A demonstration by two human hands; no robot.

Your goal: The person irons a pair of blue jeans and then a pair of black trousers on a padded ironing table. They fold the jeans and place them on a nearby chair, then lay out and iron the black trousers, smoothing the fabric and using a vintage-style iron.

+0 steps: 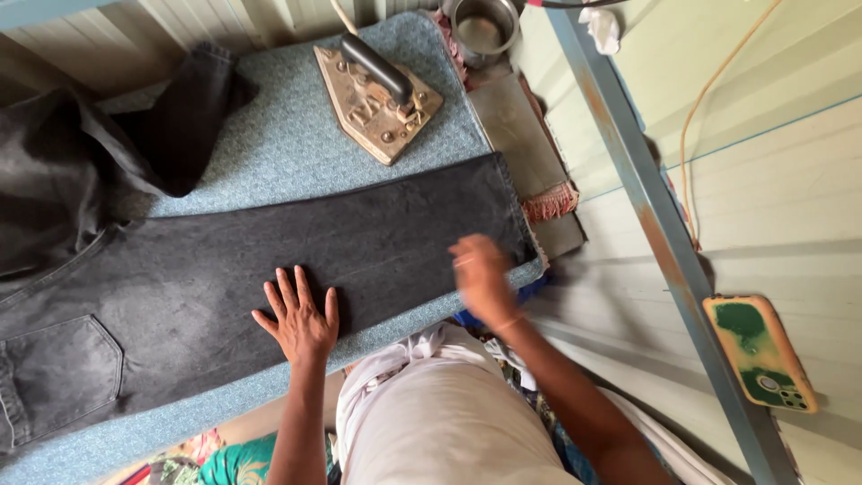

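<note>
Black denim jeans (269, 260) lie across the blue padded ironing table (287, 144), one leg stretched flat toward the right end, the other bunched at the far left. The person's left hand (298, 316) presses flat on the near edge of the leg, fingers spread, gripping nothing. The right hand (480, 274) is blurred above the cuff end, fingers loosely open and empty, seemingly sweeping the cloth. A heavy brass iron (377, 94) stands apart on the table beyond the leg, with a steel cup (485, 27) behind it. A phone (759, 352) in an orange case rests on the ledge at right. The step looks like smoothing the leg flat; the next move would call for wrinkle-free cloth and a hand freed for the iron.
</note>
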